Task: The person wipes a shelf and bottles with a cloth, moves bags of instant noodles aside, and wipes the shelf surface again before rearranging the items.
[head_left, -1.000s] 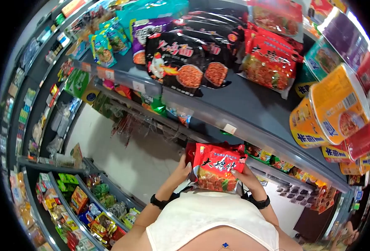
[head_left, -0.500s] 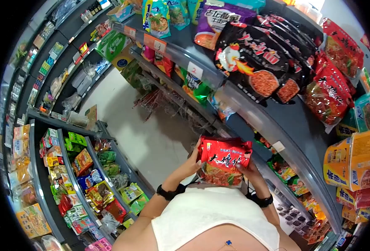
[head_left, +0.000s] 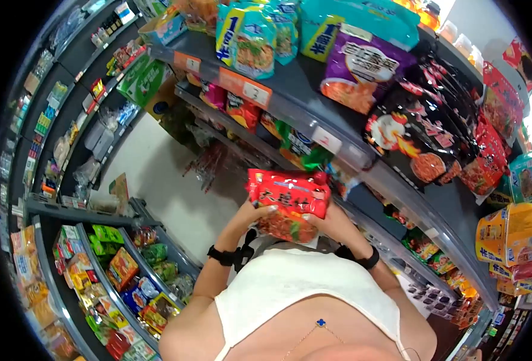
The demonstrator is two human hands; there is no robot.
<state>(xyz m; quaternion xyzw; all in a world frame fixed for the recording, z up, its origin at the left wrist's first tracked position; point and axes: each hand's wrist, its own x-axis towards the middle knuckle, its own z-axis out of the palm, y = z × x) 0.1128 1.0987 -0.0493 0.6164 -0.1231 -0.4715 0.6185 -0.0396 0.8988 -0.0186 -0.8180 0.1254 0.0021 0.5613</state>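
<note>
A red noodle packet [head_left: 290, 195] is held in front of the chest, its printed face up. My left hand [head_left: 251, 216] grips its left side, thumb on the front. My right hand [head_left: 329, 219] grips the lower right side, thumb also on the front. The fingers behind the packet are hidden. Beyond it, on the upper shelf to the right, are a purple noodle packet [head_left: 362, 69], a pile of black noodle packets [head_left: 422, 129] and more red packets [head_left: 485, 156].
The shelf's clear front edge [head_left: 350, 150] runs diagonally close beyond my hands. Blue packets [head_left: 251, 42] stand at its upper left, yellow packs [head_left: 507, 234] at far right. Lower-left shelves hold assorted bagged goods [head_left: 121, 268]. Pale floor [head_left: 170, 192] shows between the shelves.
The packet and both my hands have moved left and slightly up in view. Goods on the upper shelf have shifted right and down as the view turned.
</note>
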